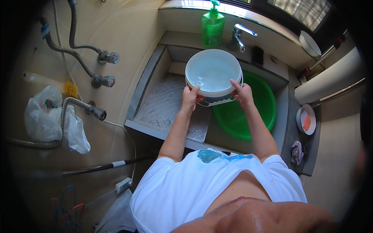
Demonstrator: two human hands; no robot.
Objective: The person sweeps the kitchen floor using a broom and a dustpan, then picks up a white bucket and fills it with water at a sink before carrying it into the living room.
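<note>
Both hands grip a white plastic bucket [188, 84] by its near rim, above the laundry sink [147, 81]. Clear, rippled water [215, 71] is inside it. My left hand [191, 97] has its thumb over the rim on the left. On the right, my right hand [243, 93] holds the rim the same way, its fingers underneath partly hidden. The bucket's handle [217, 103] hangs down on the near side. Below and to the right, a green plastic basin [262, 116] rests in the sink, partly covered by the bucket and my right arm.
The ridged washboard slope [163, 102] fills the sink's left part. Behind the bucket stand a green pump bottle [213, 29] and a chrome faucet [239, 40], with a dark brush [257, 55] beside it. A white bowl [301, 128] with an orange piece and a crumpled cloth [297, 153] lie on the right ledge.
</note>
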